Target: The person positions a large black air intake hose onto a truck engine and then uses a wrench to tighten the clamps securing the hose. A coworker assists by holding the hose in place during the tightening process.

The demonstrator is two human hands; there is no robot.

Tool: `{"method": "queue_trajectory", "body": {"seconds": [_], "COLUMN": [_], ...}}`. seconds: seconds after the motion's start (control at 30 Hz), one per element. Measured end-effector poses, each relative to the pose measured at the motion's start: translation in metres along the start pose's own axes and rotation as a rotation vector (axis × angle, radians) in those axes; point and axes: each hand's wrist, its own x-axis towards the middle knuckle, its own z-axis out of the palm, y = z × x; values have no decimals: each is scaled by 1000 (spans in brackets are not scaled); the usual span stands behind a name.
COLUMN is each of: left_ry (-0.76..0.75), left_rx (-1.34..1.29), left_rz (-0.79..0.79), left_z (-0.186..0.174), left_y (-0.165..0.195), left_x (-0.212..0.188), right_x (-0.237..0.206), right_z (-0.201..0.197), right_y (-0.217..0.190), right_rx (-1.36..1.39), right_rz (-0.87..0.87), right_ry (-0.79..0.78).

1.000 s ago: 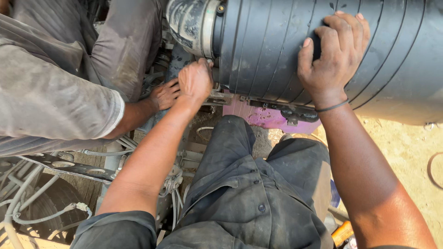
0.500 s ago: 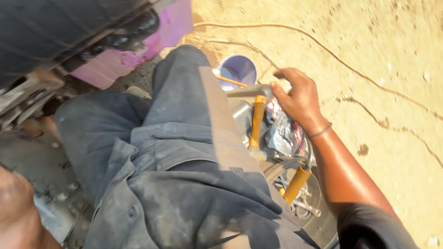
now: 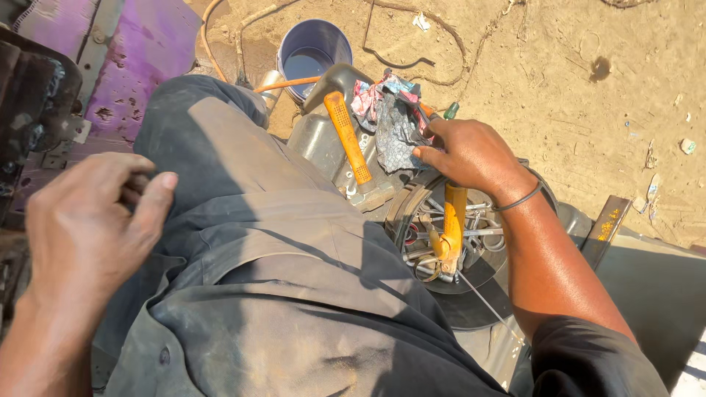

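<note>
One head-worn camera looks steeply down, close over the person's lap, toward sandy ground (image 3: 559, 88) just ahead.

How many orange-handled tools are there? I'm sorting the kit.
2: an orange-handled hammer beside the leg, and an orange-handled tool in the round pan under the right hand. More may be hidden.

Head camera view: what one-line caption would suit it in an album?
Seated on sandy ground, a person's right hand reaches a rag beside an orange-handled hammer; left hand hovers loosely curled.
</note>
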Motion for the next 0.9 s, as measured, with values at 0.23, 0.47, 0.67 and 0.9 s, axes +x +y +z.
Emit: {"method": "queue_trajectory", "body": {"seconds": [0.23, 0.47, 0.67, 0.9], "left_ry": [-570, -573, -728, -821], "left_rx": [286, -124, -363, -438], "left_rz": [-51, 58, -167, -200], "left_z": [62, 77, 51, 39], "left_y": [15, -8, -9, 5], "left_x": [25, 23, 13, -2], "right_x": [-21, -43, -73, -136], "right_z": [-9, 21, 81, 234], "right_y": [48, 38, 27, 78], "right_rx": [-107, 17, 132, -109], "right_rz": [279, 280, 60, -854], "right_ry": [-380, -521, -765, -808]}}
